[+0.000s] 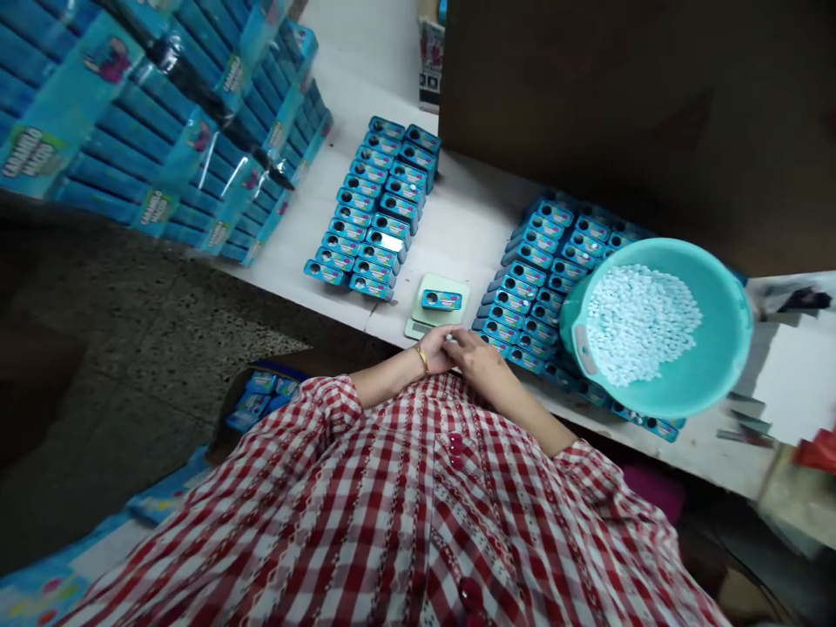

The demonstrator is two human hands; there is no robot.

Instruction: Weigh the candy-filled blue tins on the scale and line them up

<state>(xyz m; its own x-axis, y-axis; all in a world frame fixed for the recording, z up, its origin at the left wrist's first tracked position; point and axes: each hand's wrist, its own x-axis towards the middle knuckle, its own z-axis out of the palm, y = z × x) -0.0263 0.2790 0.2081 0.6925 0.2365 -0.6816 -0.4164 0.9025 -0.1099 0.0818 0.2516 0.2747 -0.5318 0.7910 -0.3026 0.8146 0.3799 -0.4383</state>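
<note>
Hands meet at the table (457, 228) edge, left hand (436, 347) touching right hand (474, 355), fingers curled close; I cannot tell if they hold anything. Box (441, 300) sits on the scale (452, 285) just beyond them

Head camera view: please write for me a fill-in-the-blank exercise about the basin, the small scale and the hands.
1. The teal basin holds many small ____ pieces.
2. On the small scale lies one box of ____ colour.
3. The left hand wears a ____ bangle at the wrist.
4. The basin rests on rows of blue ____.

Missing words: white; blue; gold; boxes.
</note>
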